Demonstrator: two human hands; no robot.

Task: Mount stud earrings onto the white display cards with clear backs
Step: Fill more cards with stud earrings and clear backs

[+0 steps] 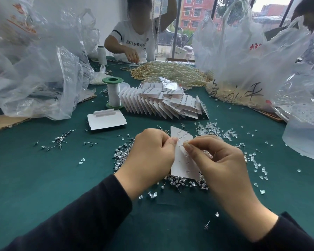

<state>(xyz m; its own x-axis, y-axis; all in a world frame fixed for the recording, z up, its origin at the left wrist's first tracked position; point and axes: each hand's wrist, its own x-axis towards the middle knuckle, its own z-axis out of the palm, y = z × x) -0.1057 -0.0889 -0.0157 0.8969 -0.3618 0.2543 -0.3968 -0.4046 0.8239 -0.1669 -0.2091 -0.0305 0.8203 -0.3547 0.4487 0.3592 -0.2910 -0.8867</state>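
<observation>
A white display card (179, 165) stands nearly upright between my two hands above the green table, its back toward me with several stud posts poking through. My left hand (150, 156) pinches the card's left edge. My right hand (217, 160) pinches with thumb and forefinger at a post on the card's back; whether a clear back is between those fingers I cannot tell. A heap of loose stud earrings (121, 154) lies under and around the card. Clear backs (210, 128) are scattered to the right.
A fanned row of filled cards (163, 104) lies beyond. A blank card stack (106, 119) and a green-capped thread spool (113, 93) sit to the left. Plastic bags (43, 78) crowd both sides, with pearl strands (170, 71) further back. A person works across the table.
</observation>
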